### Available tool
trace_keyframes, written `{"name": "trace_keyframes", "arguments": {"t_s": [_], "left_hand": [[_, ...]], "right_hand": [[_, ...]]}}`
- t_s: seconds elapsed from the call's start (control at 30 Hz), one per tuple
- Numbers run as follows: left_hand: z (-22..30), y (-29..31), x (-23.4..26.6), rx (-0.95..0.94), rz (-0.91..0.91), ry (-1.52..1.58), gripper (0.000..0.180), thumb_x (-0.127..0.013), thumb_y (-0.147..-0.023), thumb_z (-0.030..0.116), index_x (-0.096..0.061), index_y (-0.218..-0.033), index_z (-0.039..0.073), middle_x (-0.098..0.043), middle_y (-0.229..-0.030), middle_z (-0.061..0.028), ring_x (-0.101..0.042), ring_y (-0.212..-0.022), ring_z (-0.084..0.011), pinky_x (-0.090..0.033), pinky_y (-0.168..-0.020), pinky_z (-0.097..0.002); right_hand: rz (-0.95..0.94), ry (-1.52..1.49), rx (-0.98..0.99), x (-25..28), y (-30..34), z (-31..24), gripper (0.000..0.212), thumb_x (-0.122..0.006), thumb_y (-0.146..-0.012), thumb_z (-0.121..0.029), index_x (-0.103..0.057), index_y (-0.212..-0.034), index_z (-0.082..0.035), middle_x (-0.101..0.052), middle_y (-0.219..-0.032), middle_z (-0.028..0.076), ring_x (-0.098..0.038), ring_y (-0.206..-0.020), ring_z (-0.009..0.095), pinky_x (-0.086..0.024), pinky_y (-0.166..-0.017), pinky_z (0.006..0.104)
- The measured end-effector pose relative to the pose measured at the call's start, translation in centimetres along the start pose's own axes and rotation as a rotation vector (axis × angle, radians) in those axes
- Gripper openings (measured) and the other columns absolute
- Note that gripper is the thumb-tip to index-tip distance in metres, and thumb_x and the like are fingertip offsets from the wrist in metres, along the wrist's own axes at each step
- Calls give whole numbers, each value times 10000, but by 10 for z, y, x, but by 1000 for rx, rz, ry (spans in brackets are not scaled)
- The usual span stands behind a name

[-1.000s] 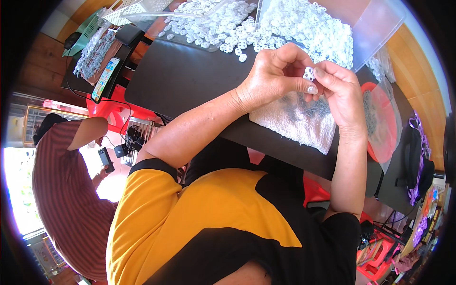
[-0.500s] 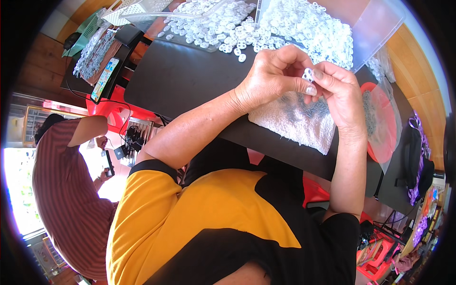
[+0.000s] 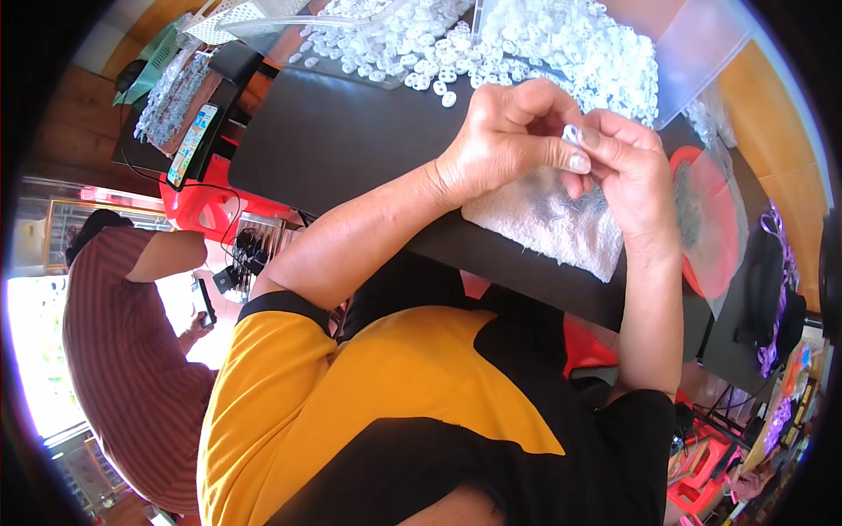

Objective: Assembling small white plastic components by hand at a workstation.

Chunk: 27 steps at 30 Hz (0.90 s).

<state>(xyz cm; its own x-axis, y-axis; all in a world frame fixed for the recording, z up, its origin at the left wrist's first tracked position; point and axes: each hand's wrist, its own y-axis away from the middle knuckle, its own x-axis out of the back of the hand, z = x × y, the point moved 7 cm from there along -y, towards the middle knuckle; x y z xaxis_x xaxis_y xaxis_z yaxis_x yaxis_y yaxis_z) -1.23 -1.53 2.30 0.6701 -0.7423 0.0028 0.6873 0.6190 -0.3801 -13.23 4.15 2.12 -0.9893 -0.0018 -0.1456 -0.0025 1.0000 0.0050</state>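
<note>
Both my hands are raised over the table, their fingertips meeting around one small white plastic piece (image 3: 571, 133). My left hand (image 3: 517, 131) is closed, with thumb and fingers pinched at the piece. Pinching it from the other side is my right hand (image 3: 630, 167), whose fingers hide much of it. Below them lies a pale towel (image 3: 561, 237) with small grey slender parts on it, blurred and partly covered by my hands. Beyond my hands, a heap of similar white oval pieces with holes (image 3: 561, 53) fills a clear plastic bin and spills onto the dark table (image 3: 324, 145).
A red round tray (image 3: 693, 272) with grey parts and clear plastic over it sits right of my right forearm. At left are a phone (image 3: 191, 147) and a pile of grey strands (image 3: 171, 105). A person in a striped shirt (image 3: 132, 351) holds a phone nearby.
The white piece has turned between my fingertips, so less of its face and holes shows. My hands stay nearly in place. The other person's phone hand has shifted slightly.
</note>
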Motion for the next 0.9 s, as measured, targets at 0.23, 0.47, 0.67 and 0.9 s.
{"name": "trace_keyframes", "arguments": {"t_s": [0.23,0.47,0.67,0.9], "left_hand": [[-3,-4,0,62,21,119,310,-866,-696,138,-674,-924,53,-659,-753,9,-600,-685,-43,-488,-575,-189],[-7,-2,0,43,7,93,294,-857,-708,112,-671,-930,63,-638,-765,27,-584,-703,-35,-476,-581,-194],[-13,-5,-3,53,70,104,278,-827,-750,103,-660,-968,64,-639,-789,24,-583,-726,-35,-474,-587,-188],[-19,-5,0,80,30,-43,263,-819,-758,82,-661,-968,72,-650,-788,23,-597,-721,-40,-477,-575,-191]], "right_hand": [[-53,-87,-28,2,-4,7,239,-636,-909,-214,-644,-874,22,-636,-732,86,-586,-561,153,-476,-553,249],[-86,-81,-24,2,-5,8,225,-639,-909,-202,-643,-896,23,-642,-738,83,-588,-561,154,-475,-552,247],[9,-11,15,12,-6,7,232,-626,-918,-213,-643,-895,18,-630,-718,65,-589,-567,143,-459,-551,237],[-57,54,5,11,-7,8,233,-615,-927,-228,-640,-871,-3,-632,-716,52,-581,-559,125,-428,-541,221]]}}
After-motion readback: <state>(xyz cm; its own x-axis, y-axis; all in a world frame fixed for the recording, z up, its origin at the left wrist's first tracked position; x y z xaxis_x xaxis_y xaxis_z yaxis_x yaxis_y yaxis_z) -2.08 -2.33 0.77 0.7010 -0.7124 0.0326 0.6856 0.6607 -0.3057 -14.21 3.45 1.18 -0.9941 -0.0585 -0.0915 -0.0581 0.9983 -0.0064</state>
